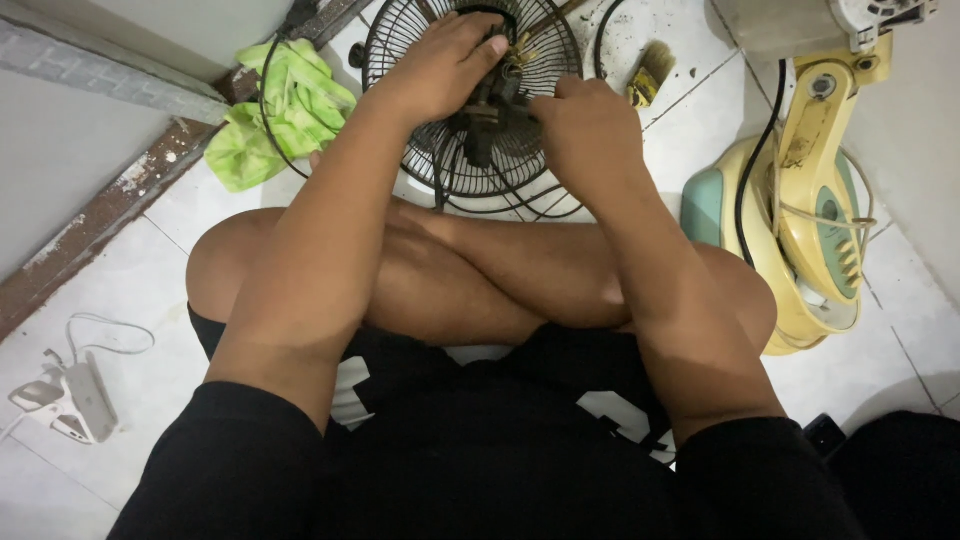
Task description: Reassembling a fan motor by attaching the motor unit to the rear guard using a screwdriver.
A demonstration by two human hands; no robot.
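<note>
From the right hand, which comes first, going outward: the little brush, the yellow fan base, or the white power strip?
Measured from the right hand in the head view:
1. Brush, just up and right on the tiles.
2. Yellow fan base, farther right by the wall.
3. White power strip, far lower left.

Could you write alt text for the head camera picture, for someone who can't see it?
Seen from above, a person sitting cross-legged on a white tiled floor works with both hands on the motor at the centre of a black wire fan grille, left hand on top, right hand beside it. A green cloth lies left, a yellow fan base right.
</note>
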